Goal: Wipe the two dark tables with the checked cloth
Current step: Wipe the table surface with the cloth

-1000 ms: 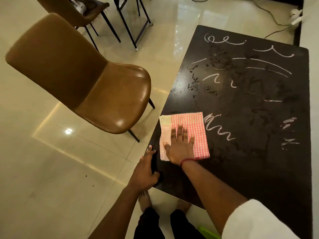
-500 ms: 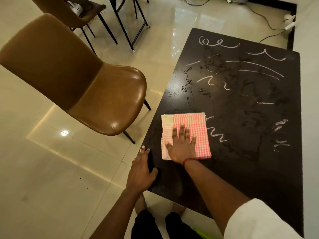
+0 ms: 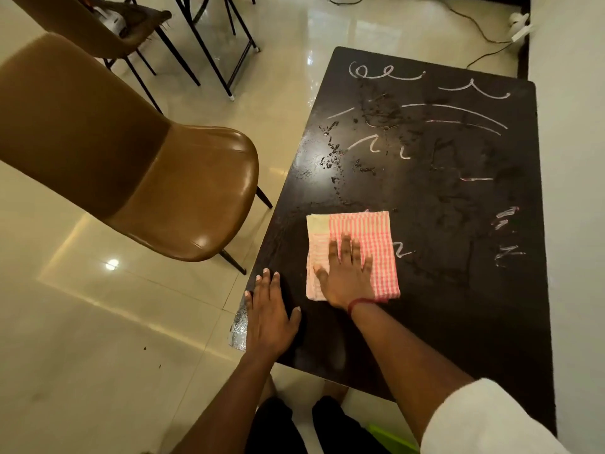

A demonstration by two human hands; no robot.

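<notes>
Where right hand (image 3: 347, 280) presses, checked cloth (image 3: 371, 228) lies.

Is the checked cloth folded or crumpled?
Folded: the checked cloth lies flat as a neat rectangle under the right hand, layers showing at its near edge.

A glossy cream tiled floor (image 3: 98, 339) is spreading across the left and top of the frame; a small round lamp reflection (image 3: 112, 264) is glinting on it at lower left; a brown padded chair (image 3: 183, 191) on thin black legs is standing at centre left, its seat shining; a second chair (image 3: 140, 26) is showing partly at upper left; a black metal frame (image 3: 211, 60) is standing beside it at top centre; dark cables (image 3: 481, 34) are trailing at upper right towards a white plug (image 3: 520, 24); a pale wall (image 3: 573, 208) is running down the right edge.
</notes>
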